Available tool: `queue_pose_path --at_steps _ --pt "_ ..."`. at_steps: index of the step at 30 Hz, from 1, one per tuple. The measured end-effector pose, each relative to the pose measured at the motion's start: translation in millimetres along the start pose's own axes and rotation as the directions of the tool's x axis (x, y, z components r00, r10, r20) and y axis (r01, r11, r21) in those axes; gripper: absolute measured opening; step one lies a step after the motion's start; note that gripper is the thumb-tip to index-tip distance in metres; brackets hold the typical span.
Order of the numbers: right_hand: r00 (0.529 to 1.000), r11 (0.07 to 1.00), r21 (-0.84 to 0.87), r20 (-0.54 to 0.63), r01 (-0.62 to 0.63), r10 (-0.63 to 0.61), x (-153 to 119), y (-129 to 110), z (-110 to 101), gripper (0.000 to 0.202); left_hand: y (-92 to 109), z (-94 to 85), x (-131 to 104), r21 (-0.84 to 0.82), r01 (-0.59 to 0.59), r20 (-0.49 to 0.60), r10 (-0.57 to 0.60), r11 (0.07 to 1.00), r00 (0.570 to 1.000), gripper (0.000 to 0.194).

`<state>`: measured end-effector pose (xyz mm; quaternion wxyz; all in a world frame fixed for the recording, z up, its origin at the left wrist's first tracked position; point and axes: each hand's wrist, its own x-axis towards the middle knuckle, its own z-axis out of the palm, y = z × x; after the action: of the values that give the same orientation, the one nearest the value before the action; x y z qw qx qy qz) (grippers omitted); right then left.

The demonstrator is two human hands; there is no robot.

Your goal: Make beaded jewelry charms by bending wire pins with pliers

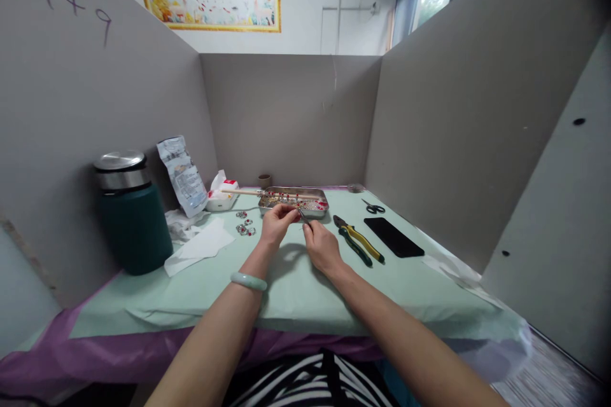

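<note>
My right hand (323, 247) is closed around a slim dark metal tool (304, 218), tweezers or fine pliers; its kind is not clear. At the tool's tip, my left hand (280, 224) pinches something too small to make out. Both hands are raised over the table just in front of a metal tray (323, 212). Inside the tray are small red and silver beads or jewellery parts, and a wooden stick (241, 191) with red-beaded pieces on it lies across it. Several silver pieces with red beads (246, 229) rest on the cloth left of my left hand.
Right of my hands lie green-and-yellow pliers (359, 240), a black phone (394, 237) and black scissors (375, 208). On the left stand a green thermos (133, 222) and a foil pouch (182, 175), near white paper (203, 247) and a tissue pack (222, 197). Grey partitions (291, 117) enclose the table.
</note>
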<state>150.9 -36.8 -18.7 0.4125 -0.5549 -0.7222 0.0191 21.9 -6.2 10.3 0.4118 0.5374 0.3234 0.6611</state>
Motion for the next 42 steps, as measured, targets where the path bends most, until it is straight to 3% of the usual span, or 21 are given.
queue_pose_path --at_steps 6,13,17,22,30,38,42 --pt "0.997 0.971 0.238 0.073 -0.033 0.016 1 1 1 0.034 1 -1.7 -2 -0.029 0.035 0.029 -0.034 0.999 0.999 0.031" --pt "0.997 0.981 0.191 0.071 -0.035 0.022 2 2 0 0.032 -7 -4.7 3 0.075 -0.016 0.001 0.016 0.997 1.000 0.024" --pt "0.996 0.984 0.171 0.080 -0.058 0.044 2 2 0 0.033 -12 -6.0 5 0.286 -0.172 0.007 0.178 0.943 0.984 0.013" --pt "0.996 0.990 0.130 0.080 -0.054 0.044 3 3 2 0.033 -7 -6.2 1 0.496 -0.413 0.099 0.422 0.764 0.901 0.003" --pt "0.992 0.972 0.228 0.125 -0.059 0.031 4 5 5 0.033 -7 -6.8 -3 0.571 -0.502 0.170 0.504 0.650 0.847 0.009" --pt "0.991 0.954 0.293 0.132 -0.061 0.023 8 6 1 0.036 -7 -7.0 -1 0.554 -0.470 0.144 0.477 0.687 0.867 0.007" --pt "0.964 0.826 0.522 0.251 -0.213 0.090 9 6 2 0.036 -8 -6.7 0 0.539 -0.403 0.097 0.421 0.739 0.902 0.004"
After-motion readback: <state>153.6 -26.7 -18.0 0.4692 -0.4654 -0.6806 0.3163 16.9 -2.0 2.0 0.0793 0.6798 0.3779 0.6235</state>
